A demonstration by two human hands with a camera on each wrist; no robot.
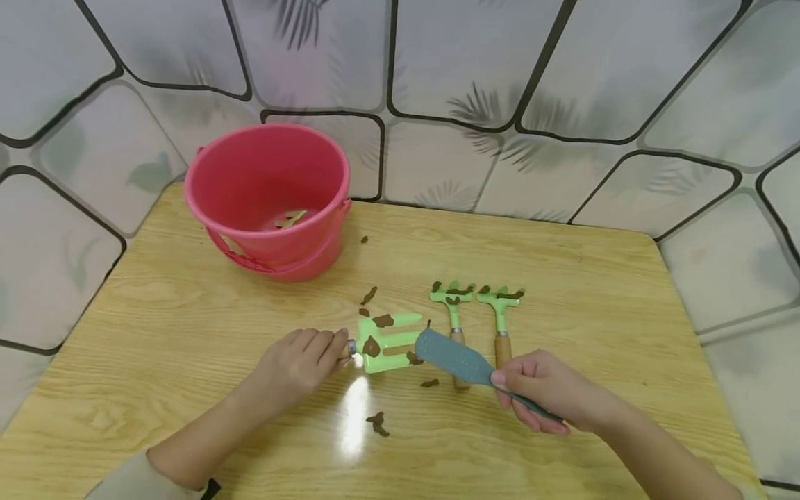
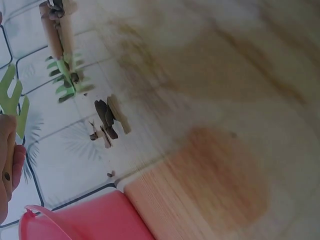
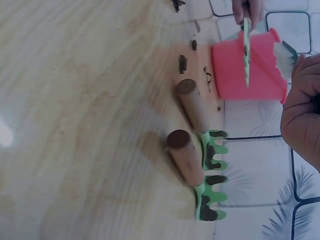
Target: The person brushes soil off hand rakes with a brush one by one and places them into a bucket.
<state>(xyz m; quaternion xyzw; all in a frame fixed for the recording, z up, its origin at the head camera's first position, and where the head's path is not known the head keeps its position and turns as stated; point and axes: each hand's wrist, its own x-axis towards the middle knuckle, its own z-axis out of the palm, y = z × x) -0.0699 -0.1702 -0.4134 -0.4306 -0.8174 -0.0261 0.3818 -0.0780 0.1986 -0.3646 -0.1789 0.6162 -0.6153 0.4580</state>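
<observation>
My left hand (image 1: 300,361) grips the wooden handle of a green garden hand fork (image 1: 400,339), raised with its prongs toward the right. Brown lumps cling to the fork's head. In my right hand (image 1: 540,392) is a grey spatula (image 1: 456,357), pinched along its narrow handle between thumb and fingers. Its rounded tip overlaps the prong ends in the head view; whether they touch I cannot tell. Behind the spatula lie two small green hand rakes, the left rake (image 1: 454,316) and the right rake (image 1: 501,319), wooden-handled, with brown patches on their tines.
A pink bucket (image 1: 300,253) stands at the table's back left, with a pale green piece (image 1: 290,219) inside. Several brown bits lie on the wooden table (image 1: 156,305), among them one brown bit (image 1: 378,423) near the front. A patterned wall (image 1: 437,160) borders the back.
</observation>
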